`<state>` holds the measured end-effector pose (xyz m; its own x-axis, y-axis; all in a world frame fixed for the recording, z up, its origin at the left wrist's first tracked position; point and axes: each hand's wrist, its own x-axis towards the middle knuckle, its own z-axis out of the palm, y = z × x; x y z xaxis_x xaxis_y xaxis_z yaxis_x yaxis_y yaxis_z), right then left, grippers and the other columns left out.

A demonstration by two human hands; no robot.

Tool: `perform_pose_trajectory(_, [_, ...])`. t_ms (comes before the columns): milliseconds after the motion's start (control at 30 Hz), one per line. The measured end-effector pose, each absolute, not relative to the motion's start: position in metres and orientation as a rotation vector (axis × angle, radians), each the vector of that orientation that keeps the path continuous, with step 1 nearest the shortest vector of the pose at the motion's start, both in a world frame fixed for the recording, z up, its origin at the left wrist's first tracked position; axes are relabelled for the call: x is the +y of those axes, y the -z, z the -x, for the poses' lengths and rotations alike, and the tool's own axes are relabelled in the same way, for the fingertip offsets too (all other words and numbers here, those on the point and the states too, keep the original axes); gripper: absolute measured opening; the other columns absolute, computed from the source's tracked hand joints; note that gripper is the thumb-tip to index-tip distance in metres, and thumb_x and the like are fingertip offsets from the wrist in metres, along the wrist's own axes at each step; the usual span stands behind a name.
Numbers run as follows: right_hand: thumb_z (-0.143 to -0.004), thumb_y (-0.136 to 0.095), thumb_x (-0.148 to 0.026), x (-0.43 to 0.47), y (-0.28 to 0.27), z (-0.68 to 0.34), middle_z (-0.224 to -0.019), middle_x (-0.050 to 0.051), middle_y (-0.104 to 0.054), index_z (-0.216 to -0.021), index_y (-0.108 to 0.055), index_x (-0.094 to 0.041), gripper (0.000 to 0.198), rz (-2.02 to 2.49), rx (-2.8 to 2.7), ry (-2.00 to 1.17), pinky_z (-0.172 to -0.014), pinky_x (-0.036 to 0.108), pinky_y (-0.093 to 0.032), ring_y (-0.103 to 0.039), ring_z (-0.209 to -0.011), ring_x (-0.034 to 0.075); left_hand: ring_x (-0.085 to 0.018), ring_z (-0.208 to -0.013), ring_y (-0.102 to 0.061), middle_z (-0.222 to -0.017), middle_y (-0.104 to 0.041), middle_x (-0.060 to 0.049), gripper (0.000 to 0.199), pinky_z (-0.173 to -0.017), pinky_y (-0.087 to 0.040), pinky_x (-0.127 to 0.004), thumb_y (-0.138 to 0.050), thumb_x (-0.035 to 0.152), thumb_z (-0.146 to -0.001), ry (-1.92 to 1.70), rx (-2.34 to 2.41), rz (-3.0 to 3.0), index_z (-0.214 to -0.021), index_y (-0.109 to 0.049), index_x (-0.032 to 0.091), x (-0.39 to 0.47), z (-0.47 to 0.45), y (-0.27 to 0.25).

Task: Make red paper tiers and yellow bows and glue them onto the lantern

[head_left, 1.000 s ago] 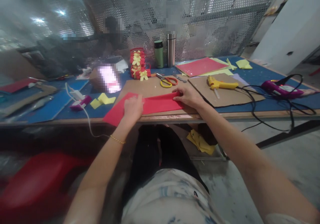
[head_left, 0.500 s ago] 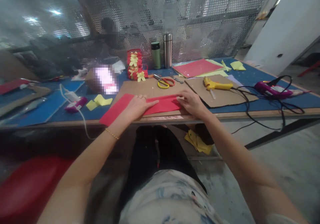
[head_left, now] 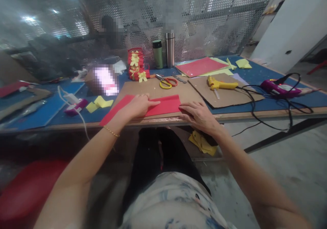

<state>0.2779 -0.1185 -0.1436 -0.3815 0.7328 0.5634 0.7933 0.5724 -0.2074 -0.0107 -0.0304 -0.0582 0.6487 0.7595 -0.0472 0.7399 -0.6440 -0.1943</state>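
A long sheet of red paper (head_left: 166, 105) lies across the brown cardboard (head_left: 153, 90) at the table's front edge, with a folded strip along its far side. My left hand (head_left: 138, 107) presses down on its middle, index finger stretched to the right along the fold. At the paper's right end rests my right hand (head_left: 196, 115), fingers stretched out low and touching or just beside the corner; which of the two I cannot tell. Scissors (head_left: 167, 82) with yellow and orange handles lie beyond the paper.
A yellow glue gun (head_left: 222, 84) lies on a second cardboard piece, its cable running to a purple device (head_left: 279, 88). Behind stand red ornaments with yellow bows (head_left: 136, 65), a green flask (head_left: 157, 54) and a steel flask (head_left: 170, 50). Yellow paper pieces (head_left: 100, 102) lie left.
My right hand has let go of the folded far edge and slid toward me, to the paper's right end. My left hand stays pressed on the paper.
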Motion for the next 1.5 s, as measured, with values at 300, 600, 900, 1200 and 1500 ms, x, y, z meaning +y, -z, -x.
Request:
perform_pose_trajectory(300, [-0.107,-0.056,-0.042,-0.118,0.146,-0.279,-0.131,0.013,-0.077,-0.128,-0.078,-0.024,0.035,1.195,-2.186,0.152,-0.098,0.047,-0.048,-0.069,-0.114,0.030,-0.030,-0.111,-0.062,-0.119,-0.069,-0.014,0.044,-0.099,-0.045,-0.040,-0.049,0.050,-0.106,0.091,-1.346,2.766,-0.118,-0.082,0.024,-0.048,-0.009,0.068])
perform_pose_trajectory(600, [-0.107,-0.056,-0.041,-0.116,0.149,-0.280,-0.131,0.012,-0.078,-0.126,-0.079,-0.025,0.034,1.169,-2.164,0.159,-0.098,0.046,-0.050,-0.072,-0.114,0.029,-0.034,-0.121,-0.059,-0.131,-0.065,-0.021,0.051,-0.108,-0.045,-0.044,-0.055,0.056,-0.103,0.127,-1.388,2.667,-0.118,-0.078,0.012,-0.068,-0.026,0.067])
perform_pose_trajectory(900, [-0.107,-0.056,-0.042,-0.118,0.150,-0.278,-0.132,0.013,-0.078,-0.125,-0.079,-0.024,0.034,1.185,-2.149,0.162,-0.098,0.047,-0.049,-0.072,-0.113,0.029,-0.033,-0.126,-0.055,-0.134,-0.062,-0.018,0.047,-0.111,-0.042,-0.044,-0.056,0.053,-0.103,0.251,-1.438,2.693,-0.121,-0.076,0.015,-0.069,-0.020,0.079])
perform_pose_trajectory(1200, [-0.107,-0.056,-0.043,-0.117,0.152,-0.280,-0.131,0.014,-0.078,-0.124,-0.079,-0.021,0.036,1.166,-2.155,0.192,-0.096,0.046,-0.050,-0.073,-0.111,0.029,-0.028,-0.117,-0.058,-0.133,-0.067,-0.011,0.038,-0.106,-0.042,-0.043,-0.043,0.034,-0.109,0.206,-1.489,2.738,-0.119,-0.077,0.021,-0.069,-0.014,0.075])
perform_pose_trajectory(1500, [-0.111,-0.047,-0.040,-0.118,0.151,-0.278,-0.130,0.012,-0.079,-0.121,-0.079,-0.020,0.039,1.172,-2.151,0.228,-0.094,0.043,-0.051,-0.074,-0.111,0.026,-0.033,-0.128,-0.055,-0.139,-0.066,-0.011,0.041,-0.111,-0.039,-0.048,-0.059,0.050,-0.102,0.272,-1.698,2.568,-0.127,-0.074,0.022,-0.076,-0.025,0.084])
